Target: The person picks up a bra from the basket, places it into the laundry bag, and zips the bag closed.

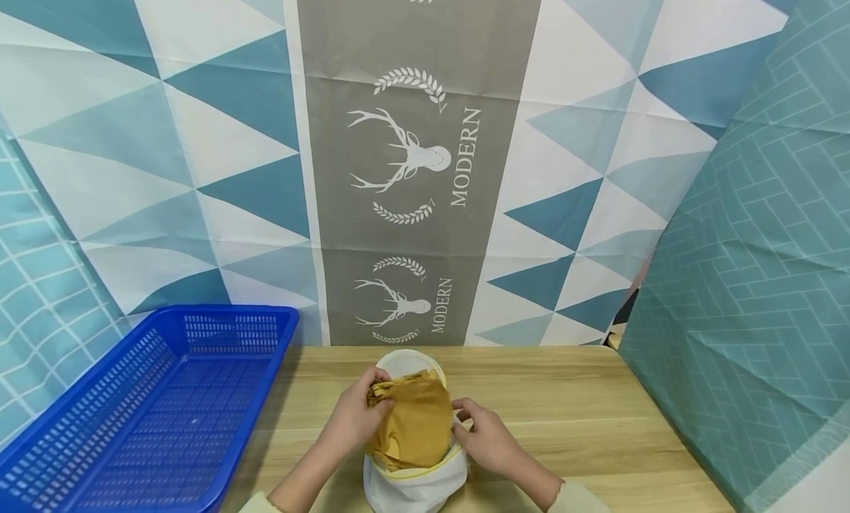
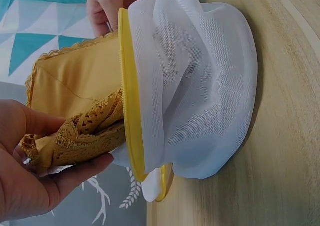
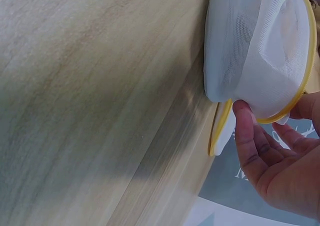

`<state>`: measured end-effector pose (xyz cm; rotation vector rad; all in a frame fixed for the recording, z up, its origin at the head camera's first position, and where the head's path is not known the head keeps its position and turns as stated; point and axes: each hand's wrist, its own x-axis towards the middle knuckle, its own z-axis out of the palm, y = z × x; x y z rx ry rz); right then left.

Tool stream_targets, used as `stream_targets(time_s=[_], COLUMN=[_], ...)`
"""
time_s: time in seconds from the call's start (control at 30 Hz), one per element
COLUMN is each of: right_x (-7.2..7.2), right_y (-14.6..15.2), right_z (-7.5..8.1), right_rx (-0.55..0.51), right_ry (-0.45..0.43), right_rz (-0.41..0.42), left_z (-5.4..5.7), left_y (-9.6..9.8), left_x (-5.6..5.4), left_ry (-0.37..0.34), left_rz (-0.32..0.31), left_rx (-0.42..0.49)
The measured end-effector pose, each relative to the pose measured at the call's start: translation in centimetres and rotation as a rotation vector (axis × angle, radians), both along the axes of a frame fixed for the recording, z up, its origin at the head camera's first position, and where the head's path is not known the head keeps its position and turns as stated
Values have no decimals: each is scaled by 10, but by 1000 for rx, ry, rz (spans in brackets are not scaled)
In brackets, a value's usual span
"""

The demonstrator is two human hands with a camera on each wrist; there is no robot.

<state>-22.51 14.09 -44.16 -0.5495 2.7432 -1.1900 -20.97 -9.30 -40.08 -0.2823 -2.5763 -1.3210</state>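
A white mesh laundry bag [image 1: 415,491] with a yellow zipper edge stands on the table, its round lid [image 1: 397,362] folded back behind it. From its mouth rises a folded mustard garment with lace trim [image 1: 420,417], its lower part hidden inside the bag. My left hand [image 1: 352,418] grips the garment's left side, thumb on one face and fingers under the lace in the left wrist view. On the other side, my right hand [image 1: 490,438] holds the bag's rim; in the right wrist view thumb and fingers pinch the yellow edge [image 3: 295,103].
A blue plastic basket [image 1: 229,424] with slotted walls stands at the left. The wooden table [image 1: 551,395] meets a patterned cloth backdrop [image 1: 405,225] at the back. A teal cloth [image 1: 744,314] hangs along the right side.
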Motion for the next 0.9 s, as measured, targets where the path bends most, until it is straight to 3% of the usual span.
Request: stream_targets(time_s=[0.7, 0.9], right_x=[0, 0], right_y=[-1, -2], right_z=[2, 3], right_rx=[8, 4], right_ry=[6, 22], right_rz=[11, 3], left_z=[-5, -6], left_y=[8, 8], left_x=[-1, -4], left_ry=[60, 44], left_rz=[-55, -67], left_rx=[-107, -164])
